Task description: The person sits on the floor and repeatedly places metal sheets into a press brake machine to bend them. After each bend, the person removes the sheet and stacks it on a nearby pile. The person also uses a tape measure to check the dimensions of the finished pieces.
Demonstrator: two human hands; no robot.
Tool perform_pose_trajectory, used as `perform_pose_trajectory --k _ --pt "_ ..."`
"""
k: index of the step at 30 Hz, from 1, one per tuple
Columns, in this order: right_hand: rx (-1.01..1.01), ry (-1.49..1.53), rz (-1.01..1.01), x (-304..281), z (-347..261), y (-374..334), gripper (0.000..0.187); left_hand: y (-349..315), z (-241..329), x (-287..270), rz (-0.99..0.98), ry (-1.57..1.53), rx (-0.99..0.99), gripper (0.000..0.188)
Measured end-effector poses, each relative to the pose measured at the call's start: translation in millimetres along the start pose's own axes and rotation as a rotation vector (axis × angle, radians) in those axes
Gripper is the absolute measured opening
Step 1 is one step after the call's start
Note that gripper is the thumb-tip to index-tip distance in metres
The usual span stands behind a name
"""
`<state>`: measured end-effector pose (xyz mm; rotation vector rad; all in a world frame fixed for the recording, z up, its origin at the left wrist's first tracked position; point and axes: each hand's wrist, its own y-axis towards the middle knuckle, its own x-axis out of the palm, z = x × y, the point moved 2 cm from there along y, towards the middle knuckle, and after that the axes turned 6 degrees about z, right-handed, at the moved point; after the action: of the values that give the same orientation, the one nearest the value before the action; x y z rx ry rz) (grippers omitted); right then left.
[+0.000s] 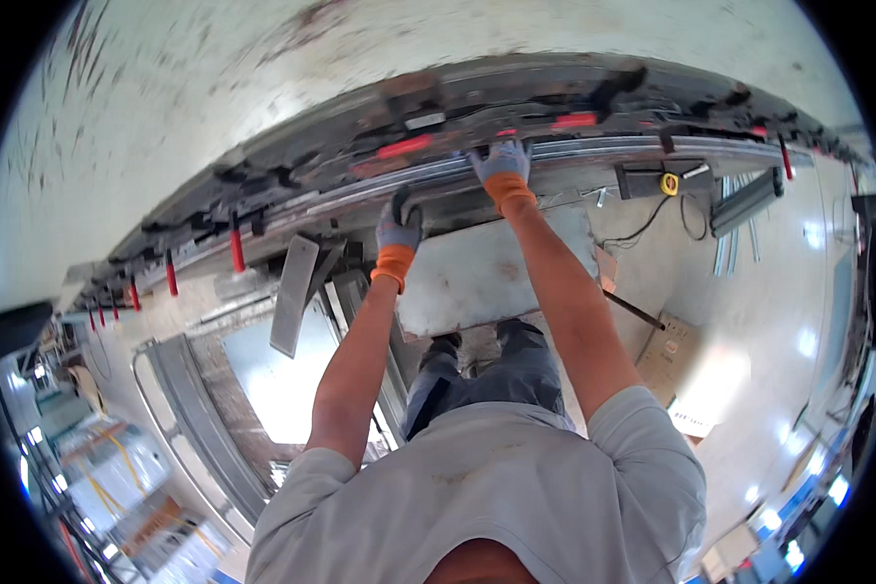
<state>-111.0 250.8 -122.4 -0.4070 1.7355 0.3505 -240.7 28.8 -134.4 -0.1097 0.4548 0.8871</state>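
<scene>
Both my hands wear grey gloves with orange cuffs. My right hand [504, 164] reaches forward onto the long metal rail [574, 148] of a large machine, its fingers spread over the rail; the fingertips are partly lost against the dark parts. Lower and to the left, my left hand [399, 226] is at the near edge of the machine bed [311, 216], thumb and fingers apart with nothing visible between them. A grey metal plate [496, 277] lies below my hands, in front of my legs.
Red handles [237, 251] hang along the machine's front. A yellow tape measure [669, 183] sits on a dark ledge at the right, near a cable [642, 234]. A flat metal strip [294, 292] leans at the left. A cardboard box [670, 355] stands on the floor to the right.
</scene>
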Motion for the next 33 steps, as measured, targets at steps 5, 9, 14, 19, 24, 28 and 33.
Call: perform_pose_trajectory --k 5,9,14,19,24,28,33 --pt "0.008 0.033 -0.060 -5.9 -39.1 -11.2 0.069 -114.5 -53.5 -47.8 -0.071 0.081 -0.171 0.042" --pt "-0.002 -0.009 0.049 6.2 -83.8 -23.2 0.079 -180.0 -66.1 -101.0 -0.194 0.151 -0.198 0.043" --pt "0.010 0.021 0.169 27.4 -133.0 -33.6 0.094 -260.7 -136.5 -170.4 -0.207 0.205 -0.340 0.049" --pt "0.036 0.030 0.035 30.6 -170.6 -37.2 0.093 -324.4 -209.6 -240.6 -0.222 0.309 -0.611 0.054" --pt "0.058 -0.043 -0.131 20.4 -197.2 -41.7 0.089 -367.0 -245.2 -280.4 -0.336 0.485 -0.780 0.053" --pt "0.023 -0.023 -0.039 23.7 -207.4 -46.0 0.088 -372.0 -250.7 -280.3 -0.304 0.339 -0.890 0.050" --pt "0.042 0.044 -0.062 21.5 -208.4 -43.9 0.090 -361.9 -256.6 -274.0 -0.292 0.232 -0.950 0.053"
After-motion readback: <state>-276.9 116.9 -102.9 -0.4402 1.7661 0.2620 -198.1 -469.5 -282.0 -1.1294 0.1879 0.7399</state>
